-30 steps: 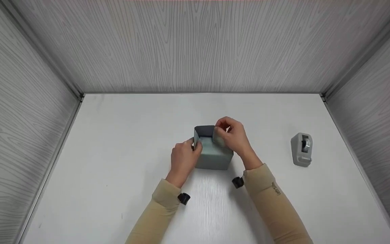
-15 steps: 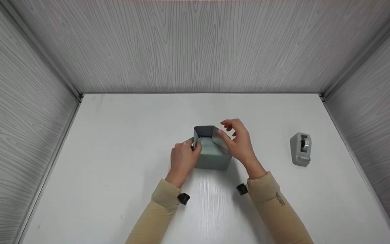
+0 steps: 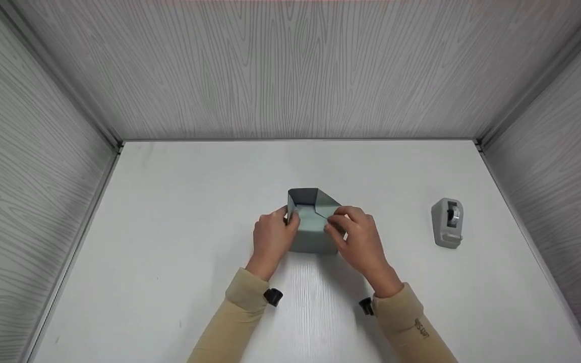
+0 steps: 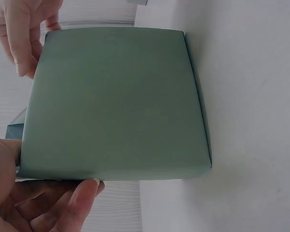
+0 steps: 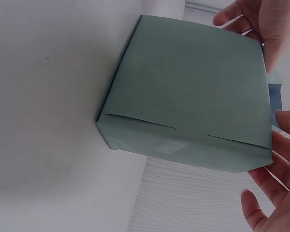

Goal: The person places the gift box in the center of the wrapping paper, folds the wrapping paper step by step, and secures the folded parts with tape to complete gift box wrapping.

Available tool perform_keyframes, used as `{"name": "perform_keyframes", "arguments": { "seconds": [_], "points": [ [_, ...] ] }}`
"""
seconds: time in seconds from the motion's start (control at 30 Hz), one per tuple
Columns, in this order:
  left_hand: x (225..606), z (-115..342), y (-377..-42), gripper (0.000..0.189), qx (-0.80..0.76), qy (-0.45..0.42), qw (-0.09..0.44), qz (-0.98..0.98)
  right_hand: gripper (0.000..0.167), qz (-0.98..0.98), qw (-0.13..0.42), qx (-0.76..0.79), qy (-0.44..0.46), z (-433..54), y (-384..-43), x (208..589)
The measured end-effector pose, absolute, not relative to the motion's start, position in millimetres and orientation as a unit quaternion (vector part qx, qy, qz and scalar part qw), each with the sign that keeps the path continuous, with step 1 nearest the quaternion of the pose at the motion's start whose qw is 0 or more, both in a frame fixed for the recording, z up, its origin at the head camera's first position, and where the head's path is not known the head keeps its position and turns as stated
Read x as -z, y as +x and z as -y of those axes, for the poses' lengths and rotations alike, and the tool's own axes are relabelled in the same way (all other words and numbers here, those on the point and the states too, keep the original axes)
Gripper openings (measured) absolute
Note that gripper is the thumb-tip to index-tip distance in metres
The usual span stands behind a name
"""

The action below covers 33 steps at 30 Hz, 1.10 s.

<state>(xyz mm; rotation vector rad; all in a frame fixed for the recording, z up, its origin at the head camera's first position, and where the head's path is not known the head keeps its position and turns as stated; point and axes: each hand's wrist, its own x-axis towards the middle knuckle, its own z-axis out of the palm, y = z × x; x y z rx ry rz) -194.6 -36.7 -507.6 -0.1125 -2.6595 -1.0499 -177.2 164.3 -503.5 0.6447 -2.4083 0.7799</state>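
A grey-green box (image 3: 313, 244) of paper or thin card stands on the table, open at the top with raised walls. My left hand (image 3: 270, 239) grips its left wall, thumb on the inner side and fingers outside. At the near right corner, my right hand (image 3: 363, 242) pinches the rim of the right wall between thumb and bent fingers. In the right wrist view, a small shiny patch like clear tape (image 5: 171, 146) lies on the box's side, with slits along one edge. The left wrist view shows the box's smooth near face (image 4: 116, 104).
A grey tape dispenser (image 3: 447, 223) with a roll stands on the white table (image 3: 179, 201), well to the right of the box. Wood-patterned panels (image 3: 290, 70) close off the back and both sides.
My right hand has let go of the far right corner, opened, and come back along the right wall to the near corner, where it pinches the rim. My left hand keeps its grip.
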Motion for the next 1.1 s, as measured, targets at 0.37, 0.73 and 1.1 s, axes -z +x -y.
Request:
{"name": "perform_keyframes", "arguments": {
  "seconds": [0.37, 0.73, 1.1],
  "points": [
    [512.3, 40.4, -191.5, 0.029, 0.369, -0.044, 0.162, 0.914, 0.024, 0.921, 0.231, -0.208, 0.233, -161.7, -168.5, 506.5],
    [508.9, 43.8, -185.8, 0.049, 0.413, -0.056, 0.089, 0.904, 0.026, 0.924, 0.232, -0.196, 0.233, -166.3, -166.6, 507.2],
    [513.8, 47.8, -173.8, 0.008, 0.46, -0.086, 0.188, 0.863, 0.027, 0.926, 0.214, -0.211, 0.228, -168.5, -164.5, 504.4]
  ]
}}
